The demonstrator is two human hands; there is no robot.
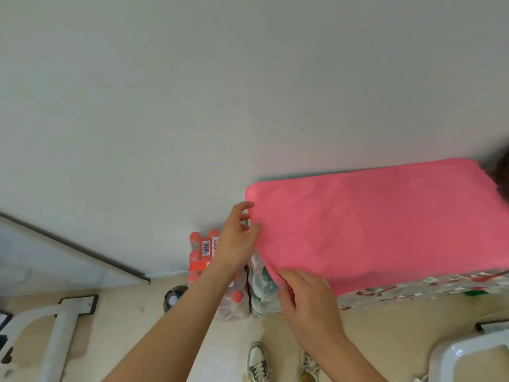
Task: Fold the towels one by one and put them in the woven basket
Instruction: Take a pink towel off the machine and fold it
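Note:
A pink towel lies spread flat on a raised surface with a red, white and green pattern, set against the white wall. My left hand is at the towel's left edge, its fingers curled and the thumb touching the cloth there. At the towel's near left corner, my right hand has its fingers curled round the hanging edge. A dark brown thing shows at the right border by the towel's far corner; I cannot tell what it is.
Shrink-wrapped packs of red-capped bottles and green-labelled bottles stand on the floor below my hands. A white stand base lies at left, a white moulded object at bottom right. My shoes are below.

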